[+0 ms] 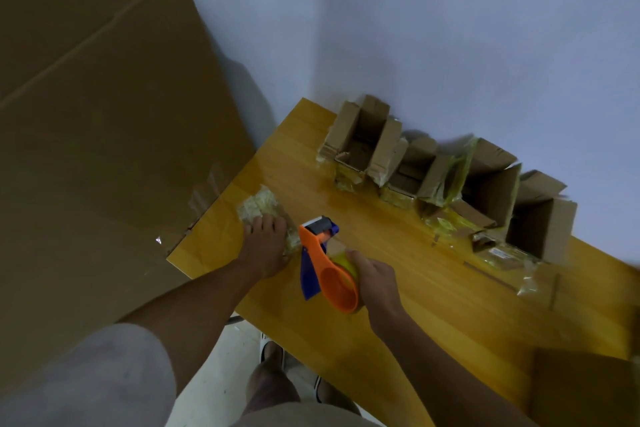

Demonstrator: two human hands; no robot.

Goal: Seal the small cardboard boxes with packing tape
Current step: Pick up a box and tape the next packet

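**Head view: tape dispenser in the right hand, left hand flat on a taped box**

Head camera looks down on a yellow wooden table (398, 270) set against a pale wall. The left hand (265, 248) lies on a small box wrapped in tape (258, 206) near the table's left edge — fingers straight, pressing down on it. Just beside it, the right hand (375, 279) grips an orange and blue tape dispenser (323, 265), fingers curled round its yellowish roll; the roller end points toward the wrapped box. Along the wall stands a row of small cardboard boxes (443, 180) — flaps up and open, with strips of yellowish tape hanging from their sides. A large cardboard sheet (97, 114) leans at the left.
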